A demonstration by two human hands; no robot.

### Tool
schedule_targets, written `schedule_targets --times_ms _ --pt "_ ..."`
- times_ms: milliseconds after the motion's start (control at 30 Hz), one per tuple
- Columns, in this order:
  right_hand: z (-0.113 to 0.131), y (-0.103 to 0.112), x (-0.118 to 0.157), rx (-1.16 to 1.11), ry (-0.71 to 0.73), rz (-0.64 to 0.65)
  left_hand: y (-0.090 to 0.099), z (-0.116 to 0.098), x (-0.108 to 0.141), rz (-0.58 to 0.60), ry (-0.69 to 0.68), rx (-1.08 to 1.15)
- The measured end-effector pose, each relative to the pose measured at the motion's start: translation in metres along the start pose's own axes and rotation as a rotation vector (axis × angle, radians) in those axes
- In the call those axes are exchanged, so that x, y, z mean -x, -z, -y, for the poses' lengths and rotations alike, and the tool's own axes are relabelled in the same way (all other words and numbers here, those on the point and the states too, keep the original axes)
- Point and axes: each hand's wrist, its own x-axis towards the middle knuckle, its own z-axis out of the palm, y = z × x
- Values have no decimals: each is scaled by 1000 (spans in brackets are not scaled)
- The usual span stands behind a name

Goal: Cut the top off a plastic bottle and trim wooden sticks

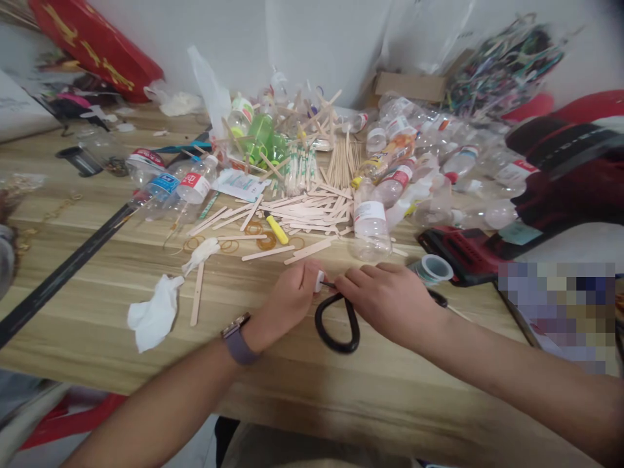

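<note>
My left hand [295, 294], with a watch [238, 338] on its wrist, is closed around a small white cap [319, 281]. From the right, my right hand [385, 299] grips black-handled scissors [338, 325] near their blades. The metal end of the scissors points at the cap and seems to touch it. One handle loop hangs below my right hand; the other shows partly beyond it. Behind both hands lie wooden sticks [312, 211], rubber bands [266, 242] and a yellow-handled tool [277, 229].
Plastic bottles [371, 224] crowd the back of the wooden table [273, 383]. To the left are crumpled tissue [155, 313], a single stick [197, 294] and a long black strip [68, 273]. On the right sit a small cup [433, 268] and a red-and-black power tool [458, 253].
</note>
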Motion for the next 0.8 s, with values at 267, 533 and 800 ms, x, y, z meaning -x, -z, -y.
schedule_targets --times_ms 267,533,800 --pt "1 -8 -5 -547 -55 216 4 -1 6 -150 -132 -93" --pt "-1 -8 -6 -370 -71 91 2 2 3 -103 -95 -112" --pt "-1 -10 -6 -376 -32 0 4 2 1 -106 -48 -111"
